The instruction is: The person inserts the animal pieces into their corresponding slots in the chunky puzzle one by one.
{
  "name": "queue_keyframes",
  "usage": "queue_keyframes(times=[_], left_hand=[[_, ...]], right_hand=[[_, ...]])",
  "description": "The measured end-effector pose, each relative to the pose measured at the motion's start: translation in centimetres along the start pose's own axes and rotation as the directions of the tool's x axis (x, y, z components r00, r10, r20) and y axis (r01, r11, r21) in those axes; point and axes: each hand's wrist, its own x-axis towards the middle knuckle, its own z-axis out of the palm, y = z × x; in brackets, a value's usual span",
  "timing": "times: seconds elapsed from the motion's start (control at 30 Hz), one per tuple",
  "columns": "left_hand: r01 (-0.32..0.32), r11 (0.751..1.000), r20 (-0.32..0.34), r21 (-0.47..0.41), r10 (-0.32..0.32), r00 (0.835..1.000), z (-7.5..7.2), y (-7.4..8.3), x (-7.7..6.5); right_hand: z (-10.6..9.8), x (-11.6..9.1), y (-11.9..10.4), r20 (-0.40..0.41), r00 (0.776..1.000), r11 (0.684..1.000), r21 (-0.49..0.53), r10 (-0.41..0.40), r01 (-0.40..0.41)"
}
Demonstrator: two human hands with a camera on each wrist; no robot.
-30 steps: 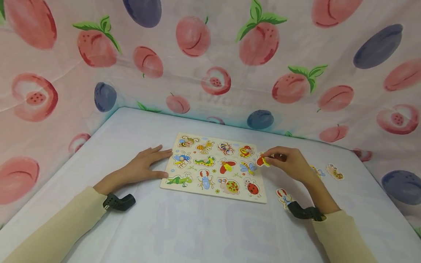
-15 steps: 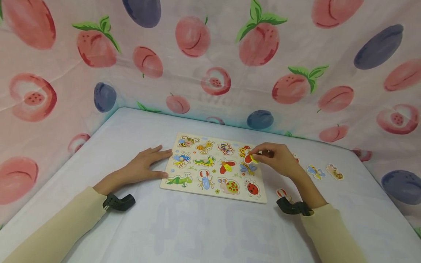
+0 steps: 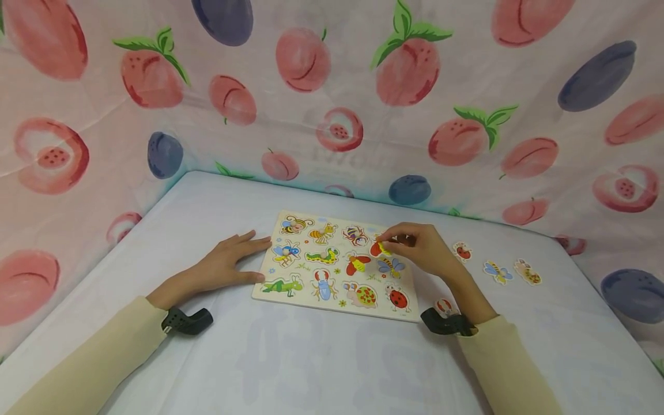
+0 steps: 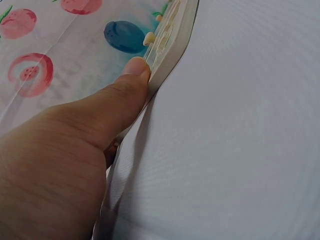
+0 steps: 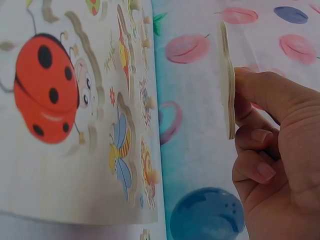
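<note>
A wooden knob puzzle board (image 3: 306, 304) with printed insects lies on the table. My left hand (image 3: 223, 262) rests flat at its left side, fingers spread, with the index fingertip and thumb touching the edge. In the left wrist view the thumb (image 4: 117, 95) presses against that edge. My right hand (image 3: 425, 248) pinches a red-and-yellow winged insect puzzle piece (image 3: 377, 248) over the board's upper right part. The right wrist view shows this piece (image 5: 228, 95) edge-on, raised off the board. Below and left of it is the matching red-and-yellow picture (image 3: 358, 265); the butterfly spot is mostly covered.
Right of the board lie a ladybug piece (image 3: 462, 251), a blue-winged bee piece (image 3: 498, 272) and a snail piece (image 3: 528, 271). A stag beetle piece (image 3: 444, 306) is partly behind the right wrist's black camera mount (image 3: 441, 323). Fruit-patterned cloth (image 3: 363, 132) walls the table's back and left.
My right hand has carried the red-and-yellow insect piece leftward from beyond the board's right edge to over the board, uncovering the ladybug and bee pieces. The left hand has stayed put.
</note>
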Motion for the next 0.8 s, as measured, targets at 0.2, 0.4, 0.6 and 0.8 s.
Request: queue_keyframes(times=[0.2, 0.4, 0.6, 0.8], left_hand=[[-0.009, 1.0, -0.013, 0.005, 0.009, 1.0, 0.0, 0.0, 0.0], [-0.053, 0.999, -0.034, 0.011, 0.054, 0.998, 0.1, -0.2, -0.1], [-0.055, 0.998, -0.038, 0.008, 0.055, 0.998, 0.2, -0.3, -0.1], [-0.057, 0.998, -0.033, 0.016, 0.058, 0.998, 0.3, -0.4, 0.0]], right_hand=[[1.2, 0.9, 1.4, 0.015, 1.0, 1.0, -0.005, -0.001, 0.001], [2.3, 1.7, 3.4, 0.038, 0.999, 0.999, 0.039, 0.026, -0.028], [3.1, 2.1, 3.7, 0.05, 0.999, 0.999, 0.048, 0.007, -0.009], [3.9, 2.4, 3.9, 0.073, 0.996, 0.998, 0.034, 0.049, -0.052]])
